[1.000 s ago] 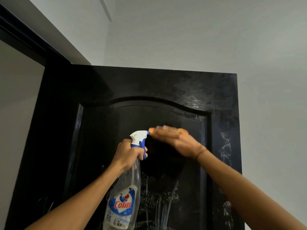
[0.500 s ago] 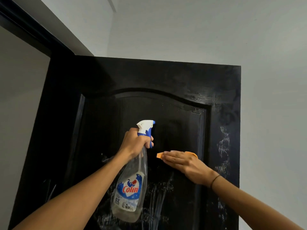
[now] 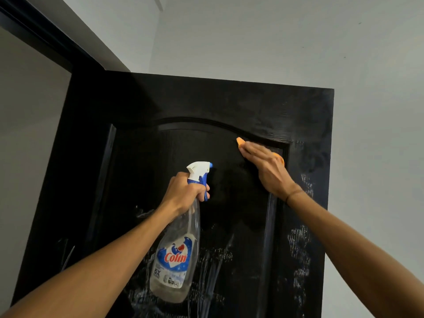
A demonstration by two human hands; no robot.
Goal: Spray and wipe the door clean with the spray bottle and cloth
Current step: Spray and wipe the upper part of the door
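Right hand (image 3: 263, 167) wiping the black door (image 3: 229, 104) with an orange cloth (image 3: 240, 141), left hand (image 3: 183, 193) holding the spray bottle (image 3: 176, 255).

The left grip is clenched round the bottle's neck, a finger on the blue trigger, nozzle aimed at the door and the clear bottle body hanging below the grip. The right grip is flat, straight fingers pressing the cloth against the arched panel's upper right corner; orange shows past the fingertips and under the palm. White streaks mark the door below both grips.
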